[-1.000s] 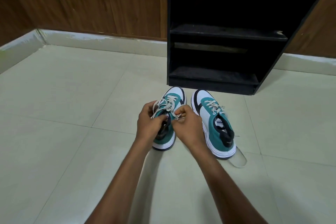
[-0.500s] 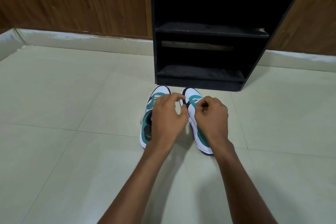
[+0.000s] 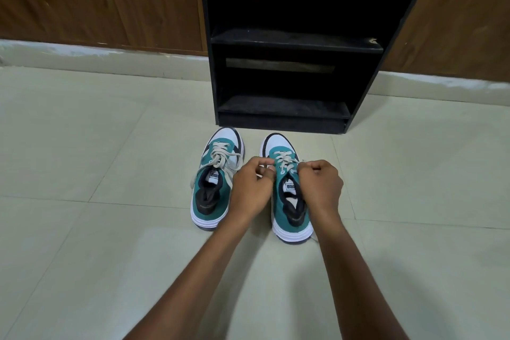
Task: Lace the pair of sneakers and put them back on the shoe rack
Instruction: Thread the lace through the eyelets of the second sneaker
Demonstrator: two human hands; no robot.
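Note:
Two teal, white and black sneakers stand side by side on the floor, toes toward the rack. The left sneaker (image 3: 215,179) has cream laces threaded and lying loose over its tongue. Over the right sneaker (image 3: 287,196) both my hands work. My left hand (image 3: 252,188) pinches a lace end at the shoe's left side. My right hand (image 3: 320,188) is closed on the lace at its right side. The laces (image 3: 285,161) cross the eyelets between my fingers. The black shoe rack (image 3: 292,44) stands just beyond the toes, both shelves bare.
Pale tiled floor (image 3: 110,229) spreads all around the shoes. A wooden wall (image 3: 96,0) with a light skirting (image 3: 96,55) runs behind the rack on both sides.
My hands left the left sneaker, now laced, and moved onto the right sneaker, where they now hold its lace ends. The view shifted so the rack sits centred.

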